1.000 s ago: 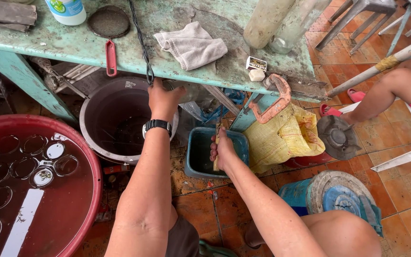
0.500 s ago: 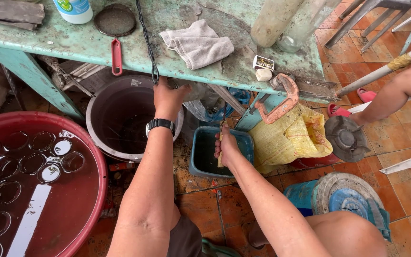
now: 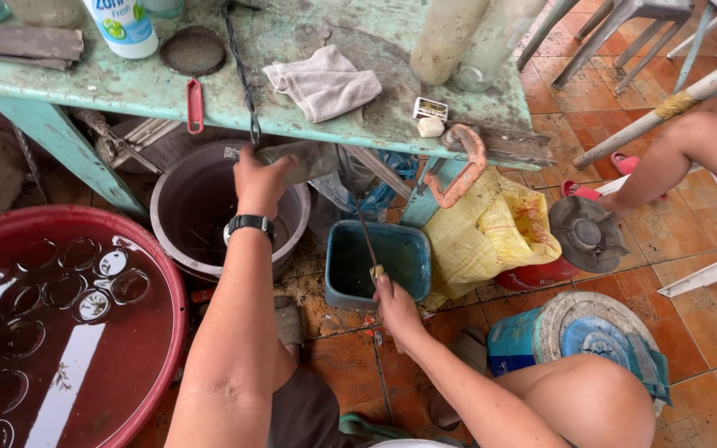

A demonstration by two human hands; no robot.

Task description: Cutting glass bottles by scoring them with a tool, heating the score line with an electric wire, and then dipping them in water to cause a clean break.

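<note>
My left hand [image 3: 260, 178], a black watch on its wrist, grips a flat grey piece [image 3: 313, 159] under the edge of the green table [image 3: 85, 83], above a dark round bucket [image 3: 209, 217]. My right hand [image 3: 393, 303] holds the yellowish handle of a thin dark rod [image 3: 364, 232] that slants up from the near rim of a teal square tub [image 3: 378, 264] toward the grey piece. A black chain [image 3: 241, 70] hangs over the table edge just above my left hand.
A big red basin [image 3: 155, 282] of dark water with submerged glasses sits at left. A yellow sack [image 3: 491, 232], a rusty clamp [image 3: 466, 170], a cloth [image 3: 324, 83], a bottle and stool legs surround. Another person's leg [image 3: 674, 162] reaches in at right.
My view has drifted so everything sits slightly lower and right. My right hand has pulled back toward me from inside the tub to its near rim, raising the rod.
</note>
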